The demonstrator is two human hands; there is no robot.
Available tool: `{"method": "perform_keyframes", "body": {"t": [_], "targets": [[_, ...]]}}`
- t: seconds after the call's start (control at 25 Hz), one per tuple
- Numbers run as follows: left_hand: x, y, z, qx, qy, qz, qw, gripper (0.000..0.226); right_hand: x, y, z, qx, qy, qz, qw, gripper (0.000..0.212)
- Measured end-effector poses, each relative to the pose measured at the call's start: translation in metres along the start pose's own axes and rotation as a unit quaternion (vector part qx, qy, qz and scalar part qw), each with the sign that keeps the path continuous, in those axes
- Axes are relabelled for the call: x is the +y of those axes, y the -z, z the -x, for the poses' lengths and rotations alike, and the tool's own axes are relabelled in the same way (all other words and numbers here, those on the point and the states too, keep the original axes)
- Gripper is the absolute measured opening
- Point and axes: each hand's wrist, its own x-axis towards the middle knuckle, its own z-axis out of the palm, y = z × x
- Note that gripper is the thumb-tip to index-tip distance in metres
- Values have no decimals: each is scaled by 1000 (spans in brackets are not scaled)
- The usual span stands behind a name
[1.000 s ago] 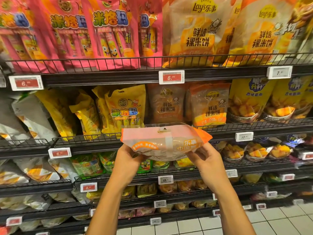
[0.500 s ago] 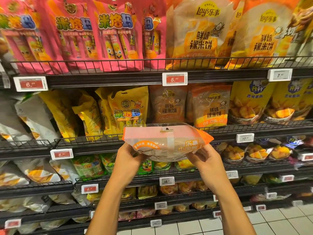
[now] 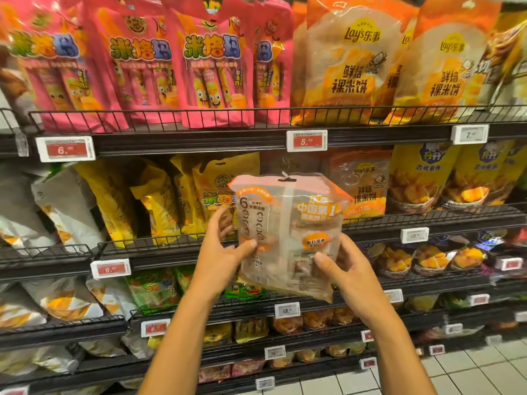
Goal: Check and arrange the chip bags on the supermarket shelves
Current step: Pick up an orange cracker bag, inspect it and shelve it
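Holding an upright chip bag (image 3: pixel 288 235) by its side edges: left hand (image 3: pixel 219 260), right hand (image 3: pixel 346 269).

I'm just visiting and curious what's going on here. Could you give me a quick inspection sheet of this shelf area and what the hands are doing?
Surface: black wire-fronted shelves in several tiers, with price tags on the rails.
Job's things: orange-and-clear chip bag held upright in front of the second shelf, back panel facing the camera.
Clutter: grey-white bags at left lean and slump; pink bags and orange bags stand in rows above.
Grippers: left hand grips the bag's left edge; right hand grips its lower right.
Cables: nothing seen.
Surroundings: pale tiled floor at lower right.
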Motion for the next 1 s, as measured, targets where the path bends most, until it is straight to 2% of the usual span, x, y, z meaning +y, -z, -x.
{"method": "perform_keyframes", "body": {"t": [0.08,0.16,0.2,0.28,0.36,0.44,0.52,0.64,0.72,0.8,0.88,0.96,1.0], "targets": [[-4,-1,11,3,-5,-6,1000,66,-2,-11,0,32,-7,34,999,31],[-8,-5,21,-72,21,21,997,46,-3,-19,0,63,-17,98,993,36],[-8,-8,25,-122,50,44,990,46,-4,-23,0,75,-19,131,988,39],[-9,-15,31,-198,92,84,972,71,-5,-32,2,69,-9,173,982,44],[-13,-21,30,-222,113,137,959,85,-6,-40,3,25,-4,180,983,47],[-20,-24,24,-228,106,199,947,91,-6,-41,5,-13,0,157,988,46],[-22,-24,14,-230,95,213,945,94,-6,-36,6,-37,-6,114,993,43],[-32,-32,-7,-188,95,198,957,71,1,-21,3,-48,-33,7,998,37],[-37,-41,-23,-166,125,233,950,61,10,-9,-6,-17,-39,-8,999,37],[-43,-48,-38,-166,167,299,925,53,21,7,-24,48,-62,42,996,37],[-48,-54,-52,-172,196,350,900,46,31,25,-42,58,-137,98,984,54],[-54,-61,-67,-171,206,358,894,50,45,45,-59,15,-199,51,979,72],[-56,-65,-76,-167,207,348,899,50,51,53,-68,-4,-213,10,977,71]]}}
